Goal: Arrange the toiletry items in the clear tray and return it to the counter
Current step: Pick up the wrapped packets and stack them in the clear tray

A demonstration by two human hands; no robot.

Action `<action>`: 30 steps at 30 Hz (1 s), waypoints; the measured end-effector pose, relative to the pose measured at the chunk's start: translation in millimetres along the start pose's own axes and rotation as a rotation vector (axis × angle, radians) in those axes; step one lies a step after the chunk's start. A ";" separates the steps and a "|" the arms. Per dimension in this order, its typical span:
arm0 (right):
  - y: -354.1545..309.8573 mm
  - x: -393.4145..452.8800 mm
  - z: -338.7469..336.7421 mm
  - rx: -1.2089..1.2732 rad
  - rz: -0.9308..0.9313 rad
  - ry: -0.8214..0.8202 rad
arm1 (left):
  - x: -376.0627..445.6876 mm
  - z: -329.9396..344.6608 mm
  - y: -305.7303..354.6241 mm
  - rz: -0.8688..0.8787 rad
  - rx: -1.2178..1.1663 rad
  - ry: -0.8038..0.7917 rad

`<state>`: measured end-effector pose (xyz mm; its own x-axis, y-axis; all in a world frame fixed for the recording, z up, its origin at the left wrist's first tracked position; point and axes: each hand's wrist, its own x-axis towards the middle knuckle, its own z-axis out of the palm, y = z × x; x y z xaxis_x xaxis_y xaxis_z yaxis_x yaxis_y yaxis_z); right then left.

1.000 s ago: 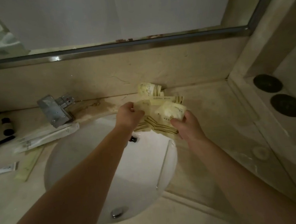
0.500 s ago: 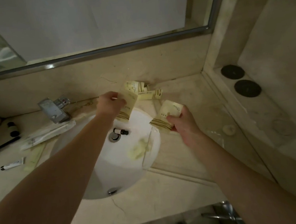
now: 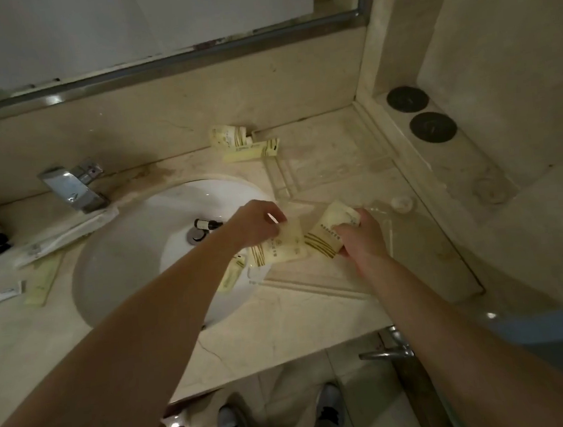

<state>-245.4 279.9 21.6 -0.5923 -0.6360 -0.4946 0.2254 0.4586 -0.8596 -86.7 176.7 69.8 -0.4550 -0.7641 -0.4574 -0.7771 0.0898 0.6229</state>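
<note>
While both hands pinch yellow packets (image 3: 290, 247), clear tray (image 3: 374, 266) lies beneath.

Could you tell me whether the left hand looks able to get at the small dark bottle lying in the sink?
Probably not yet: the left hand holds a pale packet. The small dark bottle lies uncovered close by in the sink.

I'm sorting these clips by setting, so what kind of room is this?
Most likely a hotel bathroom vanity. A white basin is sunk into a marble counter under a chrome faucet and a wall mirror, and both hands hold small yellow guest-toiletry packets.
</note>
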 end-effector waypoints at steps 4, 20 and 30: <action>14.0 1.6 -16.2 -0.055 0.077 0.093 | 4.3 34.4 -7.1 0.026 0.161 -0.043; 46.4 0.5 -20.5 -0.699 0.063 -0.115 | 0.9 68.6 -25.0 -0.023 0.393 -0.091; 45.4 -22.5 19.6 -0.802 0.066 -0.410 | -33.7 42.4 -57.9 -0.102 0.673 -0.248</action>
<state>-206.7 302.8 -8.8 -0.2400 -0.6944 -0.6784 -0.4490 0.6990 -0.5566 -44.8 224.3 22.2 -0.3895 -0.6296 -0.6722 -0.8839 0.4607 0.0807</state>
